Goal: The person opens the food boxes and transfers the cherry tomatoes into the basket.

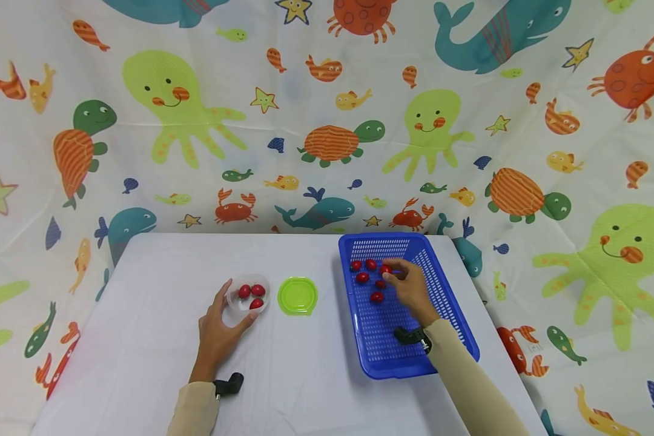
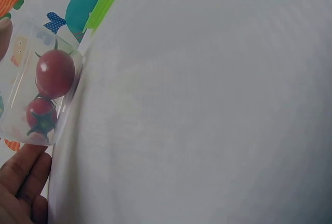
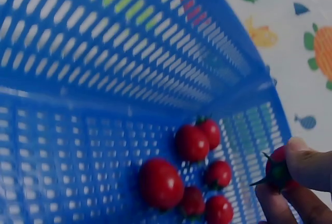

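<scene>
A small clear plastic cup [image 1: 238, 313] with three red cherry tomatoes [image 1: 258, 290] inside stands on the table. My left hand [image 1: 218, 330] holds it, thumb on one side and fingers on the other. Through the cup's wall, the left wrist view shows green stems on the tomatoes [image 2: 55, 73]. Over the far part of the blue basket [image 1: 378, 339], my right hand [image 1: 411, 287] pinches one cherry tomato [image 3: 278, 168] between thumb and fingertips, its green stem facing the camera. Several more tomatoes [image 3: 161, 183] lie on the basket floor below that hand.
A bright green lid [image 1: 297, 296] lies flat on the white table [image 1: 305, 375], between cup and basket. The basket has raised, slotted walls. Behind the table hangs a curtain [image 1: 300, 109] printed with sea animals.
</scene>
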`<state>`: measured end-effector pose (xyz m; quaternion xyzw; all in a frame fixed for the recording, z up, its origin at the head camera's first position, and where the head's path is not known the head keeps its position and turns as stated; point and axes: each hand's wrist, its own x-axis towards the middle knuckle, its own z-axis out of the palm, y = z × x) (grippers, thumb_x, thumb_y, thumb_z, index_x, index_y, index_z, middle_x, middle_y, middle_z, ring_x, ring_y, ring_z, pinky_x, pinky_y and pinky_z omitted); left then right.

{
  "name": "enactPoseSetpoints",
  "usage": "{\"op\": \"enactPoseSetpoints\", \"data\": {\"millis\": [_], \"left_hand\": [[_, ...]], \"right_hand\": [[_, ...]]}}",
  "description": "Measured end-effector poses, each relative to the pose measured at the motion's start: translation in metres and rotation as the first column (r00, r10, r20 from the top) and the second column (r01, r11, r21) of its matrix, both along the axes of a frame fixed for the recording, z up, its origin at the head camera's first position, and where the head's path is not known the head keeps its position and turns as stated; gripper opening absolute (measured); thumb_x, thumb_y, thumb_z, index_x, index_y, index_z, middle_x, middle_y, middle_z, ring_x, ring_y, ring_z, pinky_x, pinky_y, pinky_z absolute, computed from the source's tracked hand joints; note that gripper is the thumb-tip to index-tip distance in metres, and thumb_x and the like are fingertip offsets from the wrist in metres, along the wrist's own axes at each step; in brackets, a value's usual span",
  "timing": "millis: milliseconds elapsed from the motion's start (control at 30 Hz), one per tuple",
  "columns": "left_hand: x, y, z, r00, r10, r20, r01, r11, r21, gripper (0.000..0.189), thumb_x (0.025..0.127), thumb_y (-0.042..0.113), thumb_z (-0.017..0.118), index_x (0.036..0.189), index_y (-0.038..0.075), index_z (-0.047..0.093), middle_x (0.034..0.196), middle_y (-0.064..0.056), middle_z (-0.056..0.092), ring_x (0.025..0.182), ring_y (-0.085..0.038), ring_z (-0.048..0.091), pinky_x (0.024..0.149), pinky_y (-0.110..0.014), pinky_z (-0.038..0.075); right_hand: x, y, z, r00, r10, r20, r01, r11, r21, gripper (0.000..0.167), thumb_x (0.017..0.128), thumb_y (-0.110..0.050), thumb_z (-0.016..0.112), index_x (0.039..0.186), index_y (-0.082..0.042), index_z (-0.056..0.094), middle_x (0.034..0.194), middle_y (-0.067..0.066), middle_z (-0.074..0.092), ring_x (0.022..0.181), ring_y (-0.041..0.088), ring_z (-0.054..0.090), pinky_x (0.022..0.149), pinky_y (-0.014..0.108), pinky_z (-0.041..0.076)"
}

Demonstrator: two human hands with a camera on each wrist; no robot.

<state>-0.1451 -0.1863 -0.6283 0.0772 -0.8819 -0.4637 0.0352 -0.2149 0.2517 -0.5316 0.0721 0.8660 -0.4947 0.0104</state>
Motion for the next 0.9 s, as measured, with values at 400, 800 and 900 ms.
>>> {"op": "enactPoseSetpoints", "data": {"millis": [400, 800, 900], "left_hand": [[0.000, 0.000, -0.004, 1.000, 0.004, -0.020, -0.004, 1.000, -0.002, 0.102, 0.087, 0.056, 0.081, 0.169, 0.035, 0.025, 0.169, -0.019, 0.042, 0.148, -0.044, 0.044, 0.122, -0.075, 0.022], [0.000, 0.000, -0.003, 1.000, 0.002, -0.010, -0.002, 1.000, -0.003, 0.102, 0.088, 0.056, 0.081, 0.170, 0.036, 0.023, 0.170, -0.018, 0.039, 0.150, -0.045, 0.042, 0.122, -0.076, 0.022], [-0.001, 0.001, -0.004, 1.000, 0.002, -0.013, -0.002, 1.000, -0.003, 0.102, 0.088, 0.056, 0.081, 0.170, 0.036, 0.023, 0.171, -0.017, 0.039, 0.150, -0.044, 0.043, 0.122, -0.075, 0.021]], "right_hand": [[-0.005, 0.028, -0.011, 0.996, -0.067, 0.058, 0.063, 0.996, 0.070, 0.033, 0.104, -0.011, 0.069, 0.137, -0.010, 0.070, 0.140, 0.018, 0.067, 0.125, 0.040, 0.066, 0.110, 0.055, 0.056], [-0.015, 0.034, -0.021, 0.990, -0.003, 0.139, -0.006, 0.998, 0.070, 0.032, 0.101, -0.007, 0.071, 0.132, -0.007, 0.072, 0.138, 0.020, 0.067, 0.125, 0.040, 0.064, 0.112, 0.058, 0.053], [-0.016, 0.035, -0.023, 0.989, 0.004, 0.148, -0.017, 0.997, 0.082, 0.032, 0.100, -0.005, 0.072, 0.132, -0.006, 0.072, 0.137, 0.021, 0.068, 0.126, 0.040, 0.064, 0.113, 0.058, 0.053]]}}
